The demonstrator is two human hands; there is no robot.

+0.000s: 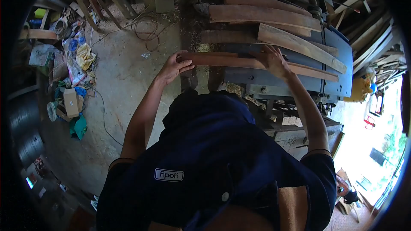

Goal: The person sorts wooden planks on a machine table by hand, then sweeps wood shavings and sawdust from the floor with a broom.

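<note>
A long reddish-brown wooden plank (222, 61) lies crosswise in front of me, its right part over the blue machine table (342, 53). My left hand (177, 66) is closed around the plank's left end, with the thumb on the near side. Partway along the plank, my right hand (276, 63) reaches across it and grips it from above; the contact under the palm is hidden. Just beyond my right hand, a paler curved board (302, 48) lies at a slant on the table, close to its fingertips.
Several more curved boards (265, 16) are stacked on the far side of the table. A coiled cable (146, 32) lies on the concrete floor (117, 64). Bags and a cardboard box (72, 102) are heaped at left. Another person (346, 188) is at the lower right.
</note>
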